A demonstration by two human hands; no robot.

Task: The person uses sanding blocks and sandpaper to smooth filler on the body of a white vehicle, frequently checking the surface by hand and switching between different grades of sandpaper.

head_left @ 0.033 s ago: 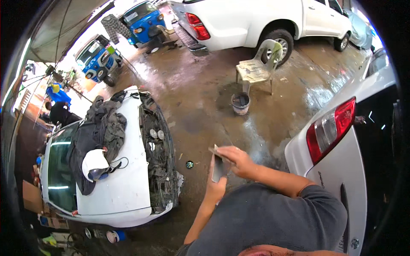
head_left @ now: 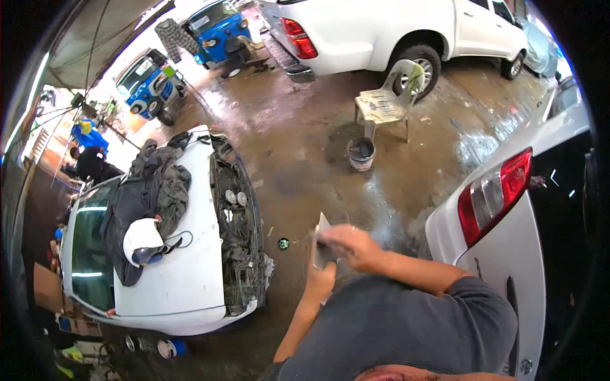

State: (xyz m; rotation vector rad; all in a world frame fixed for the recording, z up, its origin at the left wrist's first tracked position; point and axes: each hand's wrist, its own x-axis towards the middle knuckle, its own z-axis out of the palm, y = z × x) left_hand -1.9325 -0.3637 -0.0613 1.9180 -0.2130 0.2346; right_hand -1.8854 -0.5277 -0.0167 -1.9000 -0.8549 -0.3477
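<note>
My left hand (head_left: 321, 279) grips a thin flat grey plate (head_left: 321, 257) by its near end. The plate stands steeply tilted in front of my chest, and a pale corner shows at its far end. Over its face lies my right hand (head_left: 359, 246), fingers bent and close together, with the fingertips blurred by motion. Whatever those fingers may hold is hidden. Both hands are in the air above the wet floor.
To my left is a white car (head_left: 184, 279) with an exposed front end; dark cloth (head_left: 155, 184) and a white cap (head_left: 141, 240) lie on its hood. A silver car (head_left: 502, 254) stands close on my right. Ahead are a bucket (head_left: 361, 155), a plastic chair (head_left: 384, 105) and a white pickup (head_left: 356, 38).
My right hand has slid slightly toward my body along the plate, and more of the pale far corner shows. The whole view has shifted a little. My left hand keeps its grip.
</note>
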